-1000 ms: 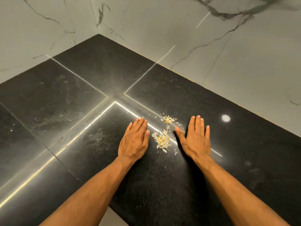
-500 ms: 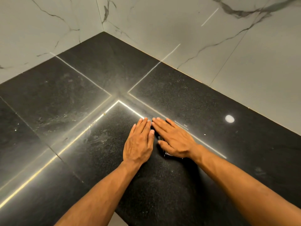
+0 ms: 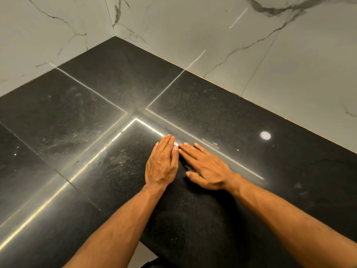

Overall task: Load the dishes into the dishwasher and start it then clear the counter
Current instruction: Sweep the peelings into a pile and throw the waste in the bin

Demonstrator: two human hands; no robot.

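1. The black counter (image 3: 260,190) is filling most of the view, and its front edge is showing as a corner just below the left forearm, where a strip of pale floor (image 3: 143,256) is peeking out.
2. Bare counter is stretching away from the hands on all sides: leftward across the dark slabs, rightward toward the far edge, and back into the corner.
3. Marble walls (image 3: 251,45) with grey veins are closing off the counter at the back, meeting in a corner beyond the hands.
4. Bright strips of reflected light are crossing the polished stone just behind the hands, and a round light reflection (image 3: 265,135) is glowing on the counter to the right of them.
5. Faint smears are lying on the slab to the left of the hands.
6. The left hand (image 3: 161,165) is lying flat on the counter, fingers straight and together.
7. The right hand (image 3: 204,169) is also lying flat, angled toward the left one, its fingertips touching the left hand's side.
8. A few small scraps (image 3: 188,167) are peeking out in the gap under the right hand; most of what lies there is hidden.
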